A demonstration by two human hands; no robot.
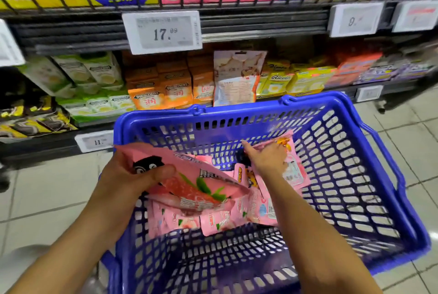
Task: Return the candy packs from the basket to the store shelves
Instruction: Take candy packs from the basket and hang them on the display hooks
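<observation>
A blue plastic basket [350, 175] stands in front of the shelves with several pink candy packs [213, 220] heaped in its left half. My left hand [132, 175] grips a stack of pink strawberry packs [189, 182] at the basket's left rim, thumb on top. My right hand [267, 158] reaches deep into the basket and pinches another pink pack [296, 173] lying against the far wall, with the index finger stretched out. A pale pink pouch [237, 78] stands on the lower shelf just behind the basket.
The upper wire shelf [213, 2] holds yellow and pink boxes, with a price tag [163, 32] reading 17.99 below it. The lower shelf carries green, orange and yellow candy boxes [163, 90]. Grey floor tiles [47, 189] lie to both sides.
</observation>
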